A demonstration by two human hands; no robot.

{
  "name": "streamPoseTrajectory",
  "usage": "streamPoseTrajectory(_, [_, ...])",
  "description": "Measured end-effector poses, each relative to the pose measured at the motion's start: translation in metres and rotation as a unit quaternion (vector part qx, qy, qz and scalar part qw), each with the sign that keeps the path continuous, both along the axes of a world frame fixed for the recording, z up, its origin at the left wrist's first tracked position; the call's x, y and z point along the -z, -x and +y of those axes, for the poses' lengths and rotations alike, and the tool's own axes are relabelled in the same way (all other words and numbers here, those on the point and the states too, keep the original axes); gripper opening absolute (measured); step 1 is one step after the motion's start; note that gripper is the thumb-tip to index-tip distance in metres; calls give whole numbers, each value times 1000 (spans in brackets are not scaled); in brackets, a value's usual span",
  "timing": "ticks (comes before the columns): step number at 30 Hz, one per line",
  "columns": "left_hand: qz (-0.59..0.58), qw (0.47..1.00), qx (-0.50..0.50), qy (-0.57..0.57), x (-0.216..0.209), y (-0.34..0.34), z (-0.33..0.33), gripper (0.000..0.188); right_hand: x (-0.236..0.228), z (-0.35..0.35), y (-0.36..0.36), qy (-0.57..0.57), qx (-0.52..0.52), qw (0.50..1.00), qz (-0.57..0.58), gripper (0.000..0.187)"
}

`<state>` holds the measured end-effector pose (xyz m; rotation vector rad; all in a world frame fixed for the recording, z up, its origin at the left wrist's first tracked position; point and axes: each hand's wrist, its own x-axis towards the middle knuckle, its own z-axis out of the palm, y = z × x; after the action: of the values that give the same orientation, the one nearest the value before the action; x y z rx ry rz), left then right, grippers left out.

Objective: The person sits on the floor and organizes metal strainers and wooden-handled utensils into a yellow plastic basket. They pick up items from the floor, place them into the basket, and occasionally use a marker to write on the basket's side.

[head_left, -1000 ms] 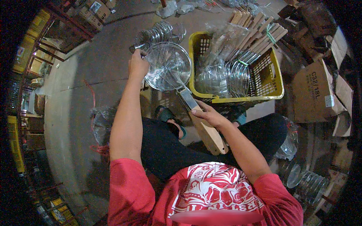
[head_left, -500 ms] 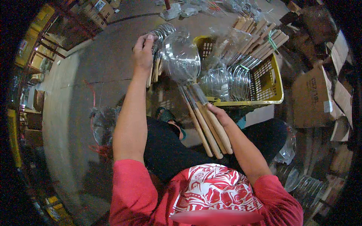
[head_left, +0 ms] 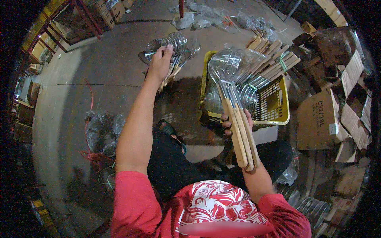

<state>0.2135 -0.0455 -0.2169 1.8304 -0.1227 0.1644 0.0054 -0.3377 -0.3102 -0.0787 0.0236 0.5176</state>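
The bundle of long-handled wire strainers [head_left: 239, 133] is in your right hand [head_left: 227, 125], its round heads over the left part of the yellow crate [head_left: 285, 107] and its pale wooden handles reaching back toward you, past the crate's near rim. That hand is closed around the handles, fingertips showing on one side and part of the thumb side on the other. Keep the grip firm but low on the wood, so the handles lie flat together and the heads stay nested rather than fanning out. Whether the heads touch what lies in the crate, you cannot tell from here, so lift them clear before turning them.

Your left hand [head_left: 160, 62] is at a second cluster of strainers [head_left: 177, 41], left of the crate; its fingers are bent at the wire heads, but you cannot tell whether they grip. Pinch by the rim, not the mesh, which would likely bend.

Inside the crate, more strainers [head_left: 248, 95] lie with handles leaning out over the far right, bound by a green tie [head_left: 283, 61]; mind snagging it. Right of the crate stands an open cardboard box [head_left: 315, 123]; nearer you, to its left, lies crumpled clear plastic [head_left: 103, 129].
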Motion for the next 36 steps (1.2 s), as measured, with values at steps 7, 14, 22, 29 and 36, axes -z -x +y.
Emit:
streamPoseTrajectory(7, [-45, 968, -81, 231, -8, -16, 43, 46, -22, 5, 9, 12, -40, 999, -21, 78])
streamPoseTrajectory(14, [-6, 949, -184, 255, 7, -11, 103, 40, -93, -17, 30, -18, 2, 997, -70, 90])
streamPoseTrajectory(22, [61, 985, -127, 101, 13, -6, 68, 38, -140, -99, 60, 101, 142, 981, -84, 76])
streamPoseTrajectory(29, [53, 997, -44, 37, 16, -18, 18, 42, -63, -140, 43, 129, 324, 936, 59, 66])
streamPoseTrajectory(36, [30, 999, -3, -41, 16, -27, -26, 43, -49, -146, 53, 189, 359, 907, 108, 62])
